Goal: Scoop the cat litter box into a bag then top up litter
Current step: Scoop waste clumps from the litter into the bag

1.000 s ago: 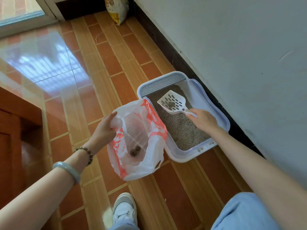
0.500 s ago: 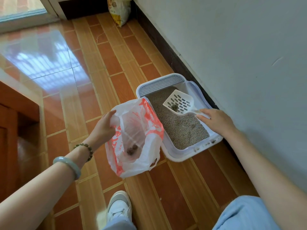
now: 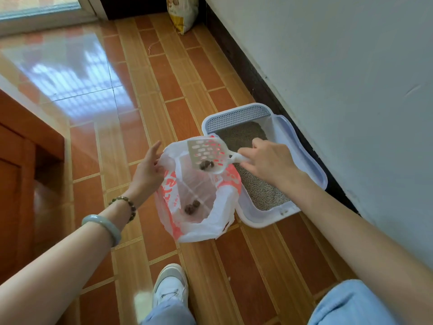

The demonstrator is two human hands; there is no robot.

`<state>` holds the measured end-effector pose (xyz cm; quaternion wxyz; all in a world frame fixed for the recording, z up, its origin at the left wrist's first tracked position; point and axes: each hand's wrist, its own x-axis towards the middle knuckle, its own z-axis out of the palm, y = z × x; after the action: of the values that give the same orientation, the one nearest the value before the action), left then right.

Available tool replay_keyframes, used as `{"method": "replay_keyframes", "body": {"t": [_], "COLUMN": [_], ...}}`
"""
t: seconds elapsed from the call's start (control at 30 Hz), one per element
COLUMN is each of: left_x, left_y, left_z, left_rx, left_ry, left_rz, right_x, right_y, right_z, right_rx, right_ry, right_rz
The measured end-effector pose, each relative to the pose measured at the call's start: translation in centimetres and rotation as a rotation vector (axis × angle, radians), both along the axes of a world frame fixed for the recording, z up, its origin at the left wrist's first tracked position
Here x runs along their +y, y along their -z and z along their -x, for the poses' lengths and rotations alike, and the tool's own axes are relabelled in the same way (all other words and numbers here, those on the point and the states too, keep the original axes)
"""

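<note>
Above the white-and-orange plastic bag (image 3: 174, 219), the right hand (image 3: 269, 161) grasps a white slotted plastic scoop (image 3: 206, 152) carrying dark clumps (image 3: 206, 164) — the left hand (image 3: 147, 172) pinches the bag's rim.

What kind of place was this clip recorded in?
Probably a home, in a hallway or at a room's edge: a cat litter box sits on a glossy tiled floor beside a white wall, and a printed sack leans further along.

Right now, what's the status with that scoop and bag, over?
Left hand holds bag rim open. Right hand grips scoop over bag mouth, clumps on it. Other clumps at bag bottom. Nothing blocking; litter box beside bag.
</note>
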<state>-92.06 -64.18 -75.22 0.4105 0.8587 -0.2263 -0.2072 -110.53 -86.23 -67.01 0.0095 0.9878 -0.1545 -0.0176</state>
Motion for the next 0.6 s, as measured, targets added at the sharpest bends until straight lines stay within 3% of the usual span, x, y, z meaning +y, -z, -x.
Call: {"method": "replay_keyframes", "body": {"t": [0.17, 0.27, 0.43, 0.6], "left_x": [0.8, 0.8, 0.8, 0.9], "left_y": [0.9, 1.0, 0.8, 0.6], "left_z": [-0.6, -0.7, -0.4, -0.3], "left_rx": [-0.009, 0.012, -0.004, -0.022], "left_ry": [-0.053, -0.061, -0.084, -0.09], "left_rz": [-0.053, -0.04, -0.034, -0.038], "right_x": [1.0, 1.0, 1.0, 0.8], "right_y": [1.0, 1.3, 2.4, 3.0], "right_z": [-0.9, -0.9, -0.6, -0.5], "right_rx": [0.112, -0.009, -0.343, -0.278], "right_ry": [-0.109, -0.238, -0.372, -0.291], "right_rz": [0.272, 0.368, 0.384, 0.272]}}
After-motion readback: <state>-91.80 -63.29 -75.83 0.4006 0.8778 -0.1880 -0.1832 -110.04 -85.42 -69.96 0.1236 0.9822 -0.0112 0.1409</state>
